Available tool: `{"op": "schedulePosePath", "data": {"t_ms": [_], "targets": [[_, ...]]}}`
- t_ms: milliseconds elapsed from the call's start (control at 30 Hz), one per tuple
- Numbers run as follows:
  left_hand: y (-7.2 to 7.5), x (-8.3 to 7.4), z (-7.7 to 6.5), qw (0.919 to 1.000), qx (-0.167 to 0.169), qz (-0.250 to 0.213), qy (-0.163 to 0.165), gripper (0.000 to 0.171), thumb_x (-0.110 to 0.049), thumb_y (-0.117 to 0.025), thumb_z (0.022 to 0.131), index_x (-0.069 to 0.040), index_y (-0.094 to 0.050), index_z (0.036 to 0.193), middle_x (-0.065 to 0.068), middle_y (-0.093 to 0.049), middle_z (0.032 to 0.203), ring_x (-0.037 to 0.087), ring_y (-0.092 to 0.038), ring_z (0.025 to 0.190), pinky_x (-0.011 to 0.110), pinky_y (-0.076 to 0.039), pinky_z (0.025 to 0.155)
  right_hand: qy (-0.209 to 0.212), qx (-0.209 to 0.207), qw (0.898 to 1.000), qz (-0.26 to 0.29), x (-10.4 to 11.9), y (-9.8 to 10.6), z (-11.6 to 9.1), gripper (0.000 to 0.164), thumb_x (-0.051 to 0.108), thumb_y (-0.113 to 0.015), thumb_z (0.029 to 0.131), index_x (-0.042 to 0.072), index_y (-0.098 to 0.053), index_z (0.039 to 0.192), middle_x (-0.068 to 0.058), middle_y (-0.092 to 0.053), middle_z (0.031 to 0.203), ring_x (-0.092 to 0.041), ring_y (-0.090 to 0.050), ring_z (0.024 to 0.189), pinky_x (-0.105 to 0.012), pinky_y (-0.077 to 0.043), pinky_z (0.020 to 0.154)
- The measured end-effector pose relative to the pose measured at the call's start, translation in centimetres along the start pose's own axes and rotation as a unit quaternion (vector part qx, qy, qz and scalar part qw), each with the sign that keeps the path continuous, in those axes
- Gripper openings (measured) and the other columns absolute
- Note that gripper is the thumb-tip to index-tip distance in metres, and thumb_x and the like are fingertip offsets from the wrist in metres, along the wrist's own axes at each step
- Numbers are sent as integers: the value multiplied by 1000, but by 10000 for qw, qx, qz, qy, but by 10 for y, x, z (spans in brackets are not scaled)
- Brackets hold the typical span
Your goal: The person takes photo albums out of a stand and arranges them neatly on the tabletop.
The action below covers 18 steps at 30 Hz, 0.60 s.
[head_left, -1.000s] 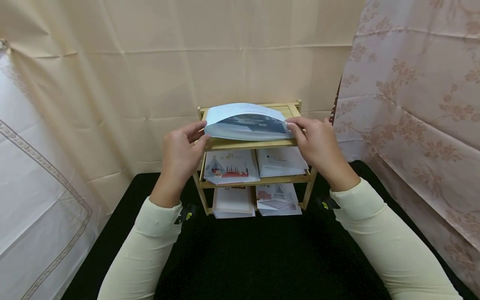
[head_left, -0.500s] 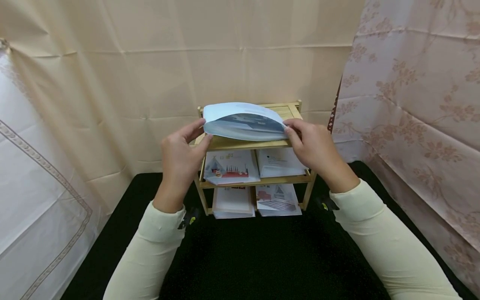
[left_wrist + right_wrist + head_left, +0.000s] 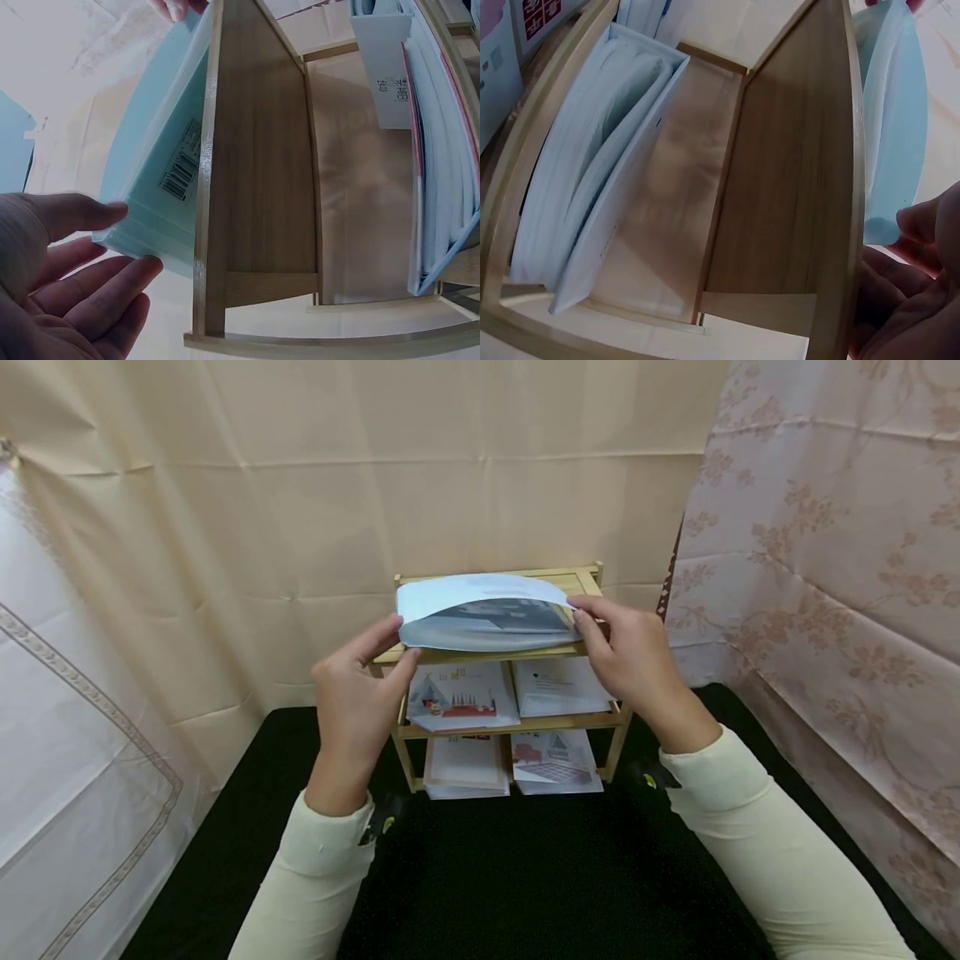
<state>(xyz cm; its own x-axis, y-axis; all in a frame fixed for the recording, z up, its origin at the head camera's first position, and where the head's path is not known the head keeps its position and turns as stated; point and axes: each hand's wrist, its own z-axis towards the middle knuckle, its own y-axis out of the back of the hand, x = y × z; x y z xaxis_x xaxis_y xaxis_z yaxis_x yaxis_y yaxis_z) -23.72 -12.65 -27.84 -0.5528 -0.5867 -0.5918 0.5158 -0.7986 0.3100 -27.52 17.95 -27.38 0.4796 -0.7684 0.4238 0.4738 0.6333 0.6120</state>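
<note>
A light blue flat packet (image 3: 472, 631) with a bowed opening lies over the shelf's top board. A grey picture shows inside it. My left hand (image 3: 356, 697) holds its left end loosely between spread thumb and fingers. In the left wrist view, a barcode shows on its side, and my thumb (image 3: 112, 214) rests at its corner. At the opposite end, my right hand (image 3: 633, 652) pinches the packet between thumb and forefinger. The right wrist view shows that grip at the corner, past the shelf board (image 3: 780, 187).
Below the top board, the wooden shelf (image 3: 517, 724) bears white stacks with printed covers (image 3: 465, 693) on its middle and lower levels. It stands on a black cloth (image 3: 525, 877). A cream curtain (image 3: 337, 485) hangs behind, and a floral cloth (image 3: 840, 543) hangs at right.
The packet's left end has shifted left and slightly nearer with my left hand, whose thumb and fingers have spread. My right hand keeps its pinch, moving only slightly.
</note>
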Motion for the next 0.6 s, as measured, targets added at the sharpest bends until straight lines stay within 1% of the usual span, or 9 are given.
{"op": "schedulePosePath", "data": {"t_ms": [33,67,133,200,233,267,333,433,600], "targets": [[1,1,-2,10000,-17,-51,24,35,-18,-83,89,-12,-77,123,1,-79,114,12,-75,81,22,-36,49,-9,-1,10000,74,0,-1,-1,35,33,-55,107,16,-71,133,-12,-78,109,-22,-68,78,-39,-50,65],[1,3,-4,9999,-32,-99,49,33,-21,-83,89,-12,-78,121,1,-79,113,12,-75,81,22,-40,54,-53,-2,9998,178,0,-1,-2,36,36,-56,107,17,-71,132,-11,-78,108,-21,-70,79,-39,-51,65],[2,6,-6,9996,-34,-234,148,31,-26,-81,91,-12,-79,118,0,-79,113,9,-74,104,23,-51,69,-172,-38,9991,397,-1,-3,-5,37,42,-57,105,18,-73,129,-9,-79,106,-20,-74,82,-39,-54,66],[3,8,-8,9987,-36,-418,274,28,-30,-78,94,-11,-80,115,-1,-79,112,10,-75,99,28,-58,80,-321,-143,9976,597,-1,-4,-6,39,46,-58,104,17,-75,124,-8,-79,108,-20,-76,89,-40,-57,70],[3,10,-9,9980,-37,-514,367,28,-31,-76,95,-10,-80,113,-1,-79,112,9,-75,96,28,-59,84,-409,-211,9968,661,-1,-5,-7,40,47,-58,104,16,-76,121,-7,-79,109,-20,-76,91,-40,-57,72],[3,11,-9,9971,-41,-610,460,27,-31,-75,96,-10,-81,112,-2,-79,112,9,-75,94,27,-60,85,-485,-284,9959,703,-1,-6,-7,39,47,-58,103,16,-77,118,-7,-79,107,-19,-75,91,-40,-56,73],[2,15,-10,9947,-54,-803,637,25,-30,-74,97,-9,-81,109,-1,-79,111,10,-74,89,23,-61,78,-558,-415,9952,682,0,-8,-8,38,46,-60,103,13,-78,113,-7,-79,103,-19,-74,88,-39,-55,73],[3,19,-10,9901,-80,-1103,862,22,-27,-75,97,-8,-82,106,1,-79,111,11,-73,89,18,-60,77,-516,-564,9953,589,1,-11,-9,33,41,-66,101,11,-78,107,-7,-79,98,-19,-73,83,-37,-55,72],[5,24,-12,9792,-107,-1657,1164,22,-24,-78,94,-5,-81,103,8,-78,110,14,-74,89,21,-62,77,-318,-671,9959,519,4,-16,-12,28,36,-72,98,9,-78,105,-7,-79,95,-18,-72,79,-36,-55,72]]}}
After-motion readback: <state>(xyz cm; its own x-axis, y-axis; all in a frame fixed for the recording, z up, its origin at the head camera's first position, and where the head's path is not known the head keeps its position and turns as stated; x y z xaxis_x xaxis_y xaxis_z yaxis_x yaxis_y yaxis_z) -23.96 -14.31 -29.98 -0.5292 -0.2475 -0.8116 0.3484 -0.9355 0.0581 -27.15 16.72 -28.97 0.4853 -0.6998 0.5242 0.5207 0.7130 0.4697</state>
